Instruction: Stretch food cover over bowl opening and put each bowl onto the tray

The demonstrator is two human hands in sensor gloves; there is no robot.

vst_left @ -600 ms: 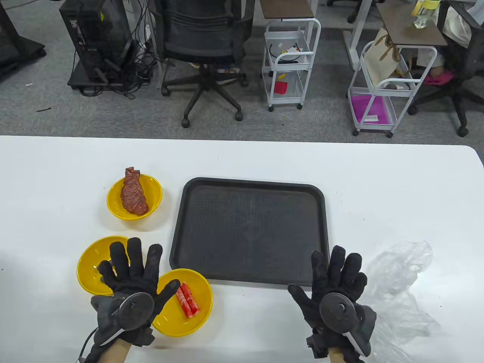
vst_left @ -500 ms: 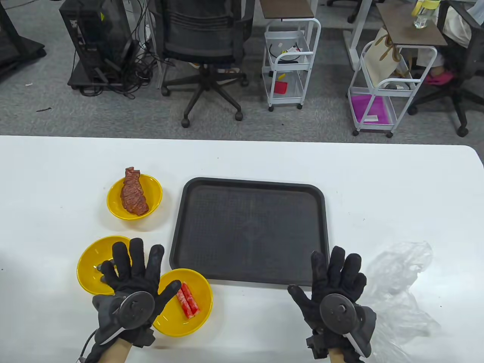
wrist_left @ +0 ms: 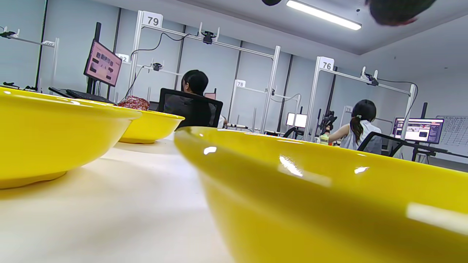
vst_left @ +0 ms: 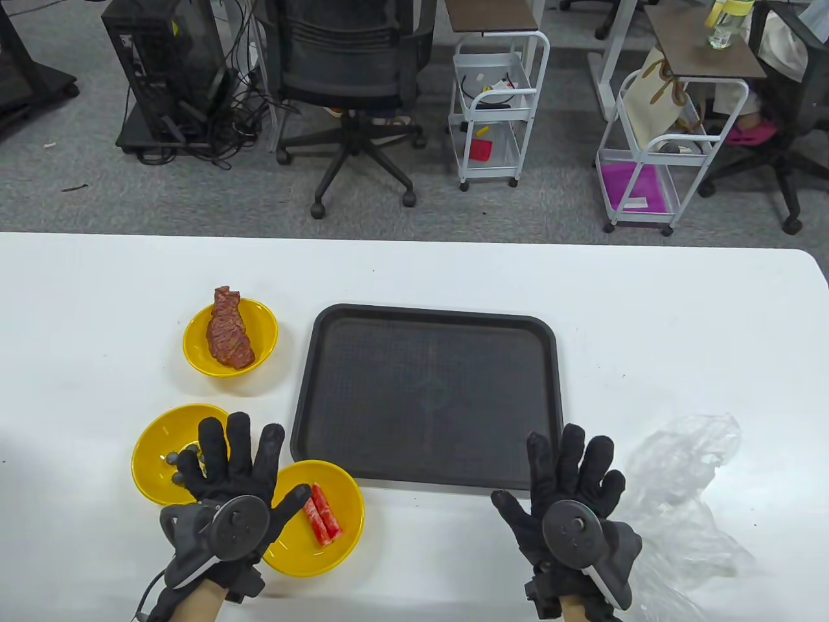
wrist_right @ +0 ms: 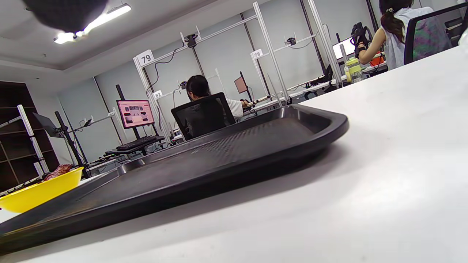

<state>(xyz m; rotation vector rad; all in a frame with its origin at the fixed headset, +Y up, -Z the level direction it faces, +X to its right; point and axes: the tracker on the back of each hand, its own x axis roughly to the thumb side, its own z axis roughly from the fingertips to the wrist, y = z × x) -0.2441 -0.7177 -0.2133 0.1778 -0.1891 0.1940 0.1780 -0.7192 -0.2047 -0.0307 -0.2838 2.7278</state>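
Observation:
Three yellow bowls stand left of the black tray [vst_left: 304, 402]: one with a slab of red meat [vst_left: 230, 338], one with small grey pieces [vst_left: 155, 453], one with red crab sticks [vst_left: 324, 518]. My left hand [vst_left: 233, 463] lies flat with spread fingers between the two near bowls, holding nothing. The crab-stick bowl [wrist_left: 329, 204] fills the left wrist view. My right hand [vst_left: 570, 470] lies flat with spread fingers at the tray's near right corner [wrist_right: 321, 128]. Clear plastic food covers [vst_left: 686, 492] lie crumpled just right of that hand.
The white table [vst_left: 453, 272] reaches to a far edge with an office chair [vst_left: 353, 84] and two white carts [vst_left: 495, 110] beyond it. In the wrist views, people sit at workstations in the background.
Both hands have slid a little: the left one to the right and slightly toward me, the right one slightly left. Nothing was picked up.

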